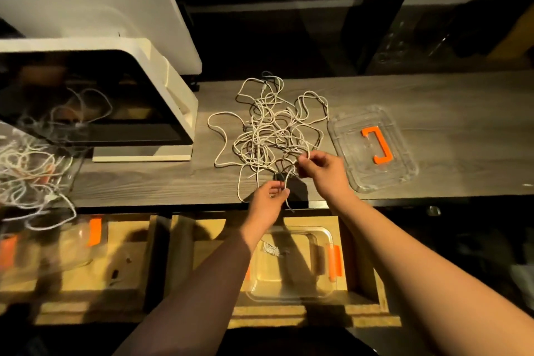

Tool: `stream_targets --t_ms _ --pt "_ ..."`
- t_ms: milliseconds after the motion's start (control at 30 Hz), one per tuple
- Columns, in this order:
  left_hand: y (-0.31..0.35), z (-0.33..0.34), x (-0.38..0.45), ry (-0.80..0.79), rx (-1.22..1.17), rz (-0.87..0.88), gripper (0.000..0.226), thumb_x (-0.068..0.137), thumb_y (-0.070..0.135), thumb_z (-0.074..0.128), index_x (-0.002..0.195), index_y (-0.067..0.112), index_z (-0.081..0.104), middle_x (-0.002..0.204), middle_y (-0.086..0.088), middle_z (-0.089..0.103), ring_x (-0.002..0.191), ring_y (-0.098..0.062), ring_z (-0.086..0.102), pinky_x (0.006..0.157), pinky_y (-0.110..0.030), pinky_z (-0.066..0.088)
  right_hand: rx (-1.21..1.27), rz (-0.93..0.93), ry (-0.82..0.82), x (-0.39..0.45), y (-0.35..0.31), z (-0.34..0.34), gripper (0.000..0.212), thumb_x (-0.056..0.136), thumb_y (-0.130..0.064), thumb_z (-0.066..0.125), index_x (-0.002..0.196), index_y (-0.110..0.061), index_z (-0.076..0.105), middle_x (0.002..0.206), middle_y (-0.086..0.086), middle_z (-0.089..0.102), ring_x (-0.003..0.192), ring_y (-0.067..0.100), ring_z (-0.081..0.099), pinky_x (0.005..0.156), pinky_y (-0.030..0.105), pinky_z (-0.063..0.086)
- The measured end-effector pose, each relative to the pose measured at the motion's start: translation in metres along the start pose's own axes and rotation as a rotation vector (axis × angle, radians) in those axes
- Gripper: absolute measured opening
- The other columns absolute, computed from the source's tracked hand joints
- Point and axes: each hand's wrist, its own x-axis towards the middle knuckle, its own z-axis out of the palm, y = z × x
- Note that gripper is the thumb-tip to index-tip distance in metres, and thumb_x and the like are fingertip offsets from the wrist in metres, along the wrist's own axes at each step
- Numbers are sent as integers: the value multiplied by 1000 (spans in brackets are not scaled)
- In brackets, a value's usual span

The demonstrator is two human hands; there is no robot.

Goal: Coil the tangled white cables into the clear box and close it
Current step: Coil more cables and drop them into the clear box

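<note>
A loose tangle of white cables (268,127) is spread over the grey wooden table (433,101). At the tangle's near edge, my left hand (267,201) pinches a strand close to the table's front edge. My right hand (320,169) pinches another strand slightly farther back and to the right. The clear box (291,283), with orange clips, sits open on a lower wooden surface below the table edge; a small white bundle lies inside it. Its clear lid (372,147) with an orange handle lies flat on the table, right of the tangle.
A white machine (121,72) with a dark window stands at the table's left. A second heap of white cables (31,170) lies at the far left, above another clear box with orange clips (86,237). Dark shelving runs behind the table.
</note>
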Motion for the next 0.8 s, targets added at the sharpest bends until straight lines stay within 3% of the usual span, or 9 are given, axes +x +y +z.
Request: stream_targets --t_ms 67,167,333,433,500,567,633,733,800 --pt "18 0 -8 19 -97 50 20 98 20 55 106 4 66 96 -1 67 84 -7 59 69 -14 41 176 -3 49 -5 -19 -5 9 92 -7 61 85 -6 67 74 10 65 64 14 63 67 25 55" --pt "52 -5 -19 24 -253 121 24 101 26 47 97 8 62 78 -1 67 68 1 55 68 -22 38 420 32 80 -8 -45 -18 5 92 -6 60 91 -3 64 75 12 63 58 13 59 61 21 52" --pt "101 -26 -43 17 -292 349 37 89 37 66 62 19 49 53 4 38 48 -9 38 64 -32 45 741 19 142 -11 -84 -51 36 93 -5 58 125 -18 49 71 5 62 56 10 53 55 19 45" --pt "132 -38 -59 32 -446 404 37 94 29 60 62 17 47 50 5 32 45 -11 29 49 -27 31 410 -72 188 -13 -103 -67 18 93 -7 59 109 -11 64 73 5 62 59 10 53 58 24 46" --pt "147 -44 -68 17 -439 463 37 97 28 56 62 22 45 51 5 31 46 -11 26 45 -24 23 18 -110 242 -12 -108 -76 5 86 -19 69 90 -17 71 83 5 67 74 13 62 75 35 51" --pt "160 -45 -77 -6 -307 550 38 97 29 55 62 21 44 53 4 31 48 -11 27 46 -23 23 -360 -161 276 -15 -115 -79 21 80 -34 75 96 -22 70 127 10 56 121 20 51 106 40 38" --pt "171 -44 -83 -71 -200 583 34 93 34 56 63 19 50 54 4 32 48 -11 29 47 -24 25 -436 -314 153 -26 -130 -71 28 85 -40 68 109 -25 66 148 3 37 137 14 32 113 34 25" --pt "182 -45 -92 -86 -191 659 24 89 30 59 72 14 58 56 2 45 51 -12 41 49 -24 34 -221 -416 -206 -45 -143 -55 22 96 -30 55 101 -13 68 105 4 69 99 14 63 92 36 50" --pt "184 -48 -94 35 -280 695 18 91 28 63 78 15 61 60 -5 53 53 -21 49 50 -30 40 -130 -390 -276 -55 -142 -51 31 99 -27 49 87 -6 68 74 5 63 69 19 58 68 33 49"
